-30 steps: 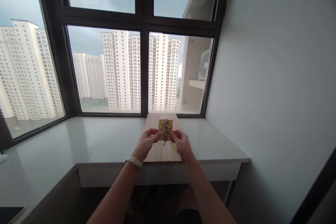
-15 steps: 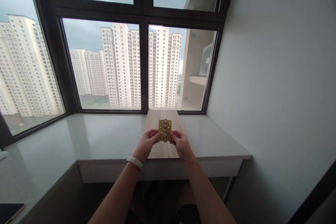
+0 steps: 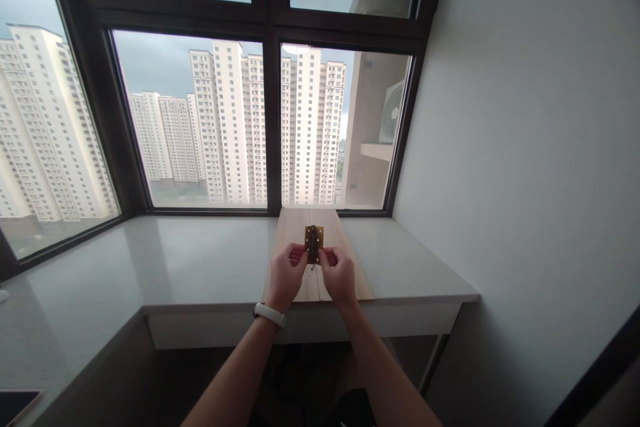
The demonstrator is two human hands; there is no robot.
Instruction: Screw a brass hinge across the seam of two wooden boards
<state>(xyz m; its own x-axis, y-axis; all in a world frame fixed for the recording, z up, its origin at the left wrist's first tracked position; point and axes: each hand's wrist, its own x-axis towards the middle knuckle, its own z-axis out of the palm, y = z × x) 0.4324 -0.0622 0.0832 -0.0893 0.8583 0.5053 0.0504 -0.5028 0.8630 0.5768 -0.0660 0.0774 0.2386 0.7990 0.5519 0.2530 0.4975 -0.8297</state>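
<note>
Centrally, a brass-coloured hinge (image 3: 314,245) is held up in front of the body, over a wooden board (image 3: 294,230); its two leaves are spread to either side of a darker barrel, and light spots are seen at its holes; whether its lower edge is touched by the board cannot be told. The lower part of one leaf is pinched between the thumb and curled fingers of the left hand (image 3: 289,273); the other leaf is pinched likewise by the right hand (image 3: 339,273); the two hands are set near each other, with the barrel between them; a pale wristband (image 3: 269,314) is worn on the left wrist. The board is laid on a pale counter (image 3: 200,260) and is marked by a line along its length; its near end is placed at the counter's front edge. Beyond the counter, tall pale buildings (image 3: 227,120) are seen through a dark window frame (image 3: 273,113); a fan unit (image 3: 391,113) is mounted outside; the right side is bounded by a plain wall (image 3: 525,147).
</note>
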